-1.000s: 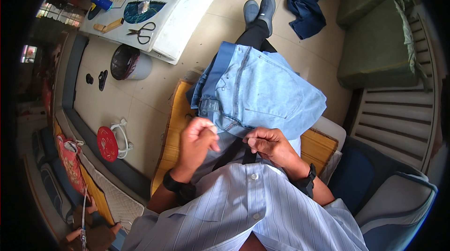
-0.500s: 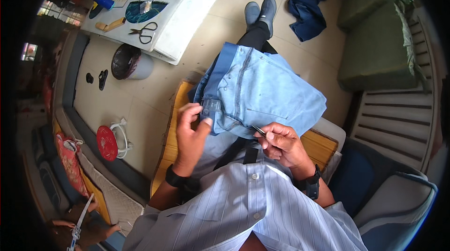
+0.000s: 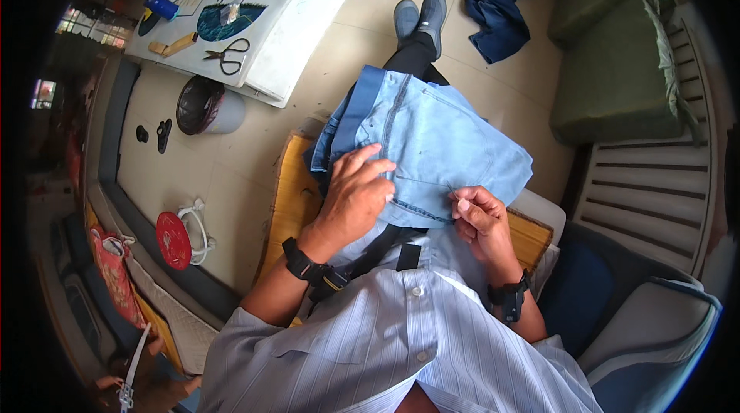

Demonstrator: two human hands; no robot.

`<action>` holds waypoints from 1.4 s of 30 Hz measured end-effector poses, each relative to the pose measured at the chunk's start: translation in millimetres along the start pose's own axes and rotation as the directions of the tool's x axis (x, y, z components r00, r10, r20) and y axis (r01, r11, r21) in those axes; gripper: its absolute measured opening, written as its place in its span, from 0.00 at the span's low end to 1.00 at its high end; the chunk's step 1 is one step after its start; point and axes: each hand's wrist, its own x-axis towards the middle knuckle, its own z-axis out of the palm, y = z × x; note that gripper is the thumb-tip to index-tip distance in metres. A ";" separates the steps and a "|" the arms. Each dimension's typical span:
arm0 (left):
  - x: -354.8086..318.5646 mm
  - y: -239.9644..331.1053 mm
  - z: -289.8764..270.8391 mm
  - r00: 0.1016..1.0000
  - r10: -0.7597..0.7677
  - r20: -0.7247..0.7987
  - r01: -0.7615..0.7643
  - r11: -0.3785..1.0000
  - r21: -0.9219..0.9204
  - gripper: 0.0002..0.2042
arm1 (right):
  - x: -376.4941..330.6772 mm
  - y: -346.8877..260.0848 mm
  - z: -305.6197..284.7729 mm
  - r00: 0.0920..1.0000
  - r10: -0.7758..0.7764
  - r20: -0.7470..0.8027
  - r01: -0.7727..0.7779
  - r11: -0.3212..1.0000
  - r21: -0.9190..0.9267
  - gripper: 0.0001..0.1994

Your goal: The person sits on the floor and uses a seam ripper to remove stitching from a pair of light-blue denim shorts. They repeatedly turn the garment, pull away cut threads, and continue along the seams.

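Note:
A light blue denim garment with a darker blue waistband lies spread over my lap, its seams and a pocket outline showing. My left hand rests on the cloth beside the long dark seam, fingers stretched out and holding nothing visible. At the garment's near right edge, my right hand is closed, thumb and forefinger pinched together at the cloth. Whatever sits in that pinch is too small to make out, and the curled fingers hide the palm.
A white table at the far left bears black scissors and a blue can. Beside it stands a lined waste bin. Dark blue denim lies on the floor; a red stool is at left, a slatted bench at right.
My left hand has moved right from the label by the waistband onto the cloth. My right hand has shifted slightly right; the small dark pointed tool in its fingers no longer shows.

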 end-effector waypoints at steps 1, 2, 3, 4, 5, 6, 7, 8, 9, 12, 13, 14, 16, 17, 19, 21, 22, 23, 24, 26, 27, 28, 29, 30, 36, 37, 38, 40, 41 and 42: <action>1.1 -5.3 3.7 1.000 -0.012 -0.002 0.012 1.000 -0.006 0.03 | 2.3 2.7 -3.2 1.000 0.000 -0.022 0.001 1.000 0.015 0.07; 3.5 -8.7 8.7 0.998 -0.040 -0.047 0.038 0.998 -0.040 0.03 | 4.3 5.5 -6.6 0.999 0.000 -0.043 0.001 1.000 0.029 0.07; 4.7 -12.7 11.5 0.997 -0.062 -0.046 0.060 0.997 -0.044 0.03 | 7.0 8.0 -10.6 0.999 -0.006 -0.041 0.007 0.999 0.042 0.08; 5.4 -16.4 13.8 0.995 -0.085 -0.044 0.083 0.995 -0.047 0.03 | 9.6 10.2 -15.4 0.999 -0.011 -0.039 0.014 0.998 0.054 0.08; 5.4 -19.0 15.2 0.993 -0.108 -0.042 0.106 0.993 -0.051 0.03 | 12.1 12.1 -18.0 0.999 -0.017 -0.037 0.020 0.998 0.066 0.09; 5.1 -20.5 17.1 0.992 -0.121 -0.034 0.118 0.991 -0.062 0.04 | 14.3 13.5 -19.1 0.999 -0.018 -0.039 0.021 0.997 0.073 0.09; 4.6 -21.9 18.5 0.991 -0.133 -0.026 0.131 0.989 -0.072 0.04 | 16.8 14.6 -19.5 0.999 -0.019 -0.042 0.022 0.997 0.080 0.09; 4.3 -22.6 19.5 0.989 -0.146 -0.018 0.144 0.986 -0.083 0.05 | 18.4 15.1 -20.0 0.999 -0.019 -0.044 0.023 0.996 0.087 0.09; 5.5 -19.9 16.4 0.992 -0.129 0.003 0.129 0.988 -0.089 0.05 | 18.8 15.4 -20.3 0.999 -0.018 -0.050 0.022 0.996 0.085 0.09; 7.5 -12.9 7.6 0.995 -0.088 0.048 0.093 0.991 -0.095 0.08 | 19.8 16.0 -21.2 0.998 -0.016 -0.061 0.021 0.996 0.085 0.09; 5.6 -15.2 9.1 0.995 -0.082 0.053 0.086 0.992 -0.088 0.09 | 20.2 16.1 -21.9 0.998 -0.016 -0.061 0.022 0.996 0.088 0.09; 4.0 -17.3 10.4 0.996 -0.075 0.058 0.079 0.994 -0.080 0.10 | 20.5 16.1 -22.1 0.998 -0.017 -0.061 0.023 0.996 0.092 0.09; 2.5 -21.0 13.5 0.995 -0.074 0.060 0.079 0.993 -0.083 0.10 | 21.4 14.0 -20.6 0.998 -0.016 -0.052 0.020 0.996 0.089 0.09; 2.2 -21.7 14.3 0.995 -0.074 0.062 0.079 0.993 -0.085 0.10 | 21.6 13.3 -20.1 0.999 -0.015 -0.048 0.019 0.996 0.088 0.10; 5.9 -15.4 6.6 0.996 -0.042 0.078 0.050 0.993 -0.110 0.10 | 21.5 13.7 -21.0 0.999 -0.014 -0.050 0.018 0.995 0.094 0.10; 8.2 -9.6 1.0 0.996 -0.013 0.083 0.023 0.992 -0.121 0.09 | 21.3 13.6 -20.7 0.999 -0.015 -0.050 0.019 0.995 0.097 0.10; 9.1 -7.0 0.1 0.997 0.000 0.081 0.010 0.993 -0.120 0.09 | 21.2 13.3 -20.1 0.999 -0.016 -0.049 0.021 0.995 0.097 0.10; 9.3 -5.5 0.0 0.997 0.012 0.079 -0.003 0.993 -0.119 0.09 | 21.2 13.1 -19.6 0.999 -0.018 -0.048 0.023 0.995 0.096 0.10; 9.1 -5.1 0.5 0.997 0.020 0.074 -0.012 0.994 -0.111 0.08 | 21.3 12.9 -19.6 0.999 -0.020 -0.044 0.024 0.995 0.096 0.10; 8.3 -5.4 2.6 0.997 0.037 0.065 -0.031 0.995 -0.097 0.07 | 21.7 13.2 -20.4 0.999 -0.025 -0.035 0.028 0.995 0.094 0.10; 8.2 -6.2 4.2 0.998 0.041 0.056 -0.035 0.994 -0.100 0.06 | 21.9 14.0 -21.4 0.999 -0.025 -0.036 0.028 0.995 0.094 0.10; 8.3 -7.4 6.1 0.998 0.045 0.047 -0.040 0.994 -0.102 0.05 | 22.2 15.0 -22.5 0.999 -0.025 -0.036 0.029 0.995 0.094 0.10; 8.1 -8.4 7.6 0.998 0.049 0.038 -0.045 0.993 -0.105 0.05 | 22.3 15.3 -23.0 0.999 -0.026 -0.036 0.029 0.995 0.094 0.10; 7.4 -9.2 8.8 0.999 0.044 0.028 -0.040 0.992 -0.124 0.04 | 22.2 14.9 -22.6 0.999 -0.024 -0.037 0.027 0.995 0.095 0.09; -1.7 -13.4 10.0 0.998 -0.007 -0.056 -0.010 0.954 -0.301 0.03 | 20.9 12.4 -19.4 0.999 -0.029 -0.034 0.032 0.996 0.086 0.09; -5.2 -13.3 9.8 0.996 -0.056 -0.075 0.024 0.930 -0.367 0.02 | 20.7 12.4 -19.3 0.999 -0.032 -0.031 0.034 0.996 0.084 0.09; -8.8 -13.0 9.0 0.990 -0.105 -0.091 0.056 0.901 -0.431 0.02 | 20.4 12.4 -19.1 0.999 -0.034 -0.027 0.036 0.996 0.083 0.09; -13.8 -9.8 -0.2 0.983 -0.159 -0.090 0.090 0.853 -0.514 0.02 | 18.9 11.9 -18.1 0.999 -0.032 -0.034 0.034 0.997 0.073 0.09; -16.8 -8.2 -3.5 0.979 -0.185 -0.088 0.106 0.826 -0.554 0.01 | 18.1 11.3 -17.3 0.999 -0.030 -0.038 0.033 0.997 0.069 0.09; -22.0 -8.1 -1.9 0.971 -0.209 -0.118 0.105 0.811 -0.575 0.02 | 18.0 10.4 -16.1 0.999 -0.029 -0.038 0.032 0.997 0.067 0.09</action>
